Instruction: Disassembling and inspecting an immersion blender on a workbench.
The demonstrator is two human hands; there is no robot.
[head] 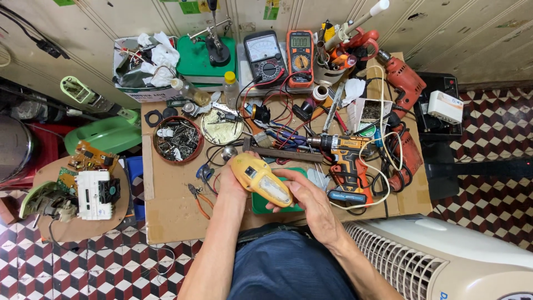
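Both hands hold a yellow handheld torch-like device [261, 179] with a clear lens panel, raised just above the cardboard-covered workbench [172, 214]. The left hand [232, 179] wraps under its rounded rear end, fingers closed around the body; the right hand [304, 195] cups the front end from below and the side, thumb lying along the lens edge. To handle it well, the left hand should carry the weight while the right keeps fingertips off the clear panel and turns the housing slowly, low over the green tray [260, 204] beneath, so a loosened part would land there.

Just beside the device lie blue-handled pliers [204, 173] and orange-handled cutters [200, 201]. To the right an orange-and-black cordless drill [345, 158] rests in a tangle of white cable, close to the right wrist and easy to snag. Further back sit a round dish of screws [177, 140], a tin lid of small parts [222, 126], two multimeters [282, 55] and a red corded drill [404, 80]. A circuit board [91, 158] lies on the stool at left
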